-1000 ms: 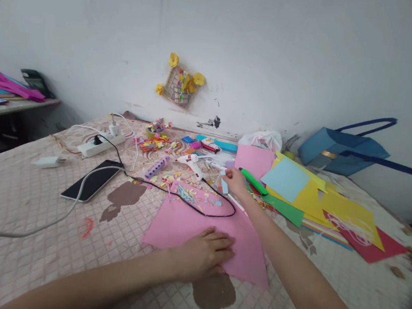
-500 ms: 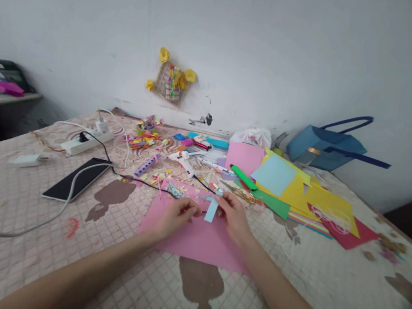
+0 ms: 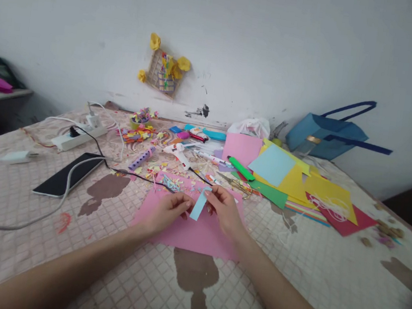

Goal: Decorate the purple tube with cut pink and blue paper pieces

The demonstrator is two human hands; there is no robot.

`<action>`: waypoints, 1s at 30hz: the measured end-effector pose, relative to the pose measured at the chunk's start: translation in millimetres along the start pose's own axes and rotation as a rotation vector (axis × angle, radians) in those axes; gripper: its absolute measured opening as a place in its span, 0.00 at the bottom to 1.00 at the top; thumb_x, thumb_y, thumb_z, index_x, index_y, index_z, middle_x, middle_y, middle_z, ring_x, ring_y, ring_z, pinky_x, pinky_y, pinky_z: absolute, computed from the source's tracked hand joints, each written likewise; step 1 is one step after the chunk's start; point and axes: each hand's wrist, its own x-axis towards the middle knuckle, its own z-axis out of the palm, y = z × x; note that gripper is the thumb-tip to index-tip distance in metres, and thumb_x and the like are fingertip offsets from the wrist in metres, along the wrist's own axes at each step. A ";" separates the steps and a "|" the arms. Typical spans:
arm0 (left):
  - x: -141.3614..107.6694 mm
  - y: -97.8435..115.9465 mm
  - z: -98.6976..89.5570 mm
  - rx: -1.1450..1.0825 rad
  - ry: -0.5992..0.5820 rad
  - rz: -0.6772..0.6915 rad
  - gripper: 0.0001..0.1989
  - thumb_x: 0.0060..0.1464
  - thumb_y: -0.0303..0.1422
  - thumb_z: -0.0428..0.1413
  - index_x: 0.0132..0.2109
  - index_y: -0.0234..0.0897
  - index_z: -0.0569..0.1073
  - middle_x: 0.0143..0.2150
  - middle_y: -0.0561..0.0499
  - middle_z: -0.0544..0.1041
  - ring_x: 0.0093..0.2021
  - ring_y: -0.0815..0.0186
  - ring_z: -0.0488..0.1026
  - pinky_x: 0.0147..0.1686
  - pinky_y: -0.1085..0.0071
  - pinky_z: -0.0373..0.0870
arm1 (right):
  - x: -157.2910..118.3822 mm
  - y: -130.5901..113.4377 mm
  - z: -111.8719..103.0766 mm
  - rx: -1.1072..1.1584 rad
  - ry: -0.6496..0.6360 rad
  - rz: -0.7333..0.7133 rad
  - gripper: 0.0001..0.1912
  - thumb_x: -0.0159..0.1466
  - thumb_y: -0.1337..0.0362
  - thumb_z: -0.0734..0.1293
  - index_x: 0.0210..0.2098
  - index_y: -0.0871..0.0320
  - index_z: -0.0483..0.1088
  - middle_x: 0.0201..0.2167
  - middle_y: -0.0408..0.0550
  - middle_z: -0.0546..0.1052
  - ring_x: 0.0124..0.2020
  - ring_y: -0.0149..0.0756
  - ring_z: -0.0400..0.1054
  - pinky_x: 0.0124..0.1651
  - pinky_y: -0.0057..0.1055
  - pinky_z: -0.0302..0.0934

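A narrow light blue paper strip [image 3: 198, 207] is pinched near its upper end by my right hand [image 3: 224, 208]. Just left of the strip, my left hand [image 3: 172, 211] has its thumb and fingertips pressed together; what lies between them, if anything, is too small to tell. Both hands are over a pink paper sheet [image 3: 195, 241] on the table. Small light blue cut pieces [image 3: 171, 184] lie along the sheet's far edge. Beyond the hands rests a white glue gun [image 3: 178, 155], its black cord running toward my right hand.
Coloured paper sheets [image 3: 274, 169], a green cutter [image 3: 241, 169] and scissors [image 3: 238, 183] lie to the right, with a blue bag [image 3: 326, 136] behind. A black tablet [image 3: 70, 175], white cable [image 3: 71, 178] and power strip [image 3: 80, 137] occupy the left. Paper flowers [image 3: 135, 133] sit farther back.
The paper strip has come closer to my left hand and tilts more. The whole view has shifted slightly, with the table things appearing a little farther left and higher.
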 end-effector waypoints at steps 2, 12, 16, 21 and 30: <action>-0.8 0.8 0.4 -0.005 -0.010 -0.016 0.11 0.53 0.38 0.51 0.30 0.34 0.69 0.26 0.53 0.70 0.27 0.71 0.67 0.29 0.75 0.66 | 0.2 0.1 -0.7 -0.019 -0.013 0.011 0.13 0.56 0.55 0.65 0.24 0.57 0.60 0.17 0.36 0.61 0.17 0.25 0.55 0.20 0.24 0.52; 0.2 4.0 -2.3 -0.033 -0.035 -0.063 0.12 0.51 0.39 0.52 0.32 0.34 0.68 0.31 0.50 0.75 0.32 0.68 0.72 0.30 0.73 0.67 | 2.1 7.0 -8.9 -0.230 -0.180 0.047 0.13 0.58 0.55 0.63 0.25 0.57 0.61 0.17 0.36 0.60 0.17 0.25 0.54 0.20 0.25 0.50; 0.0 0.3 -0.8 0.044 0.017 -0.049 0.12 0.51 0.40 0.51 0.32 0.34 0.67 0.31 0.51 0.74 0.30 0.68 0.72 0.28 0.74 0.66 | -4.7 0.0 -1.9 -0.313 -0.053 -0.093 0.11 0.61 0.55 0.59 0.33 0.56 0.61 0.24 0.39 0.64 0.19 0.27 0.56 0.22 0.25 0.51; -2.0 -2.3 -0.4 0.318 0.139 0.074 0.11 0.51 0.37 0.52 0.26 0.35 0.66 0.22 0.55 0.69 0.24 0.72 0.65 0.25 0.76 0.61 | -15.5 -7.9 9.3 -0.521 -0.222 -0.258 0.11 0.61 0.60 0.60 0.25 0.58 0.61 0.22 0.39 0.62 0.24 0.28 0.56 0.27 0.26 0.50; -0.8 1.4 -8.2 0.239 -0.057 0.086 0.11 0.48 0.38 0.56 0.28 0.32 0.69 0.23 0.54 0.69 0.24 0.73 0.63 0.23 0.77 0.57 | -13.2 -11.2 1.1 -0.478 -0.404 -0.204 0.14 0.64 0.60 0.56 0.23 0.58 0.59 0.20 0.38 0.60 0.23 0.27 0.54 0.26 0.25 0.48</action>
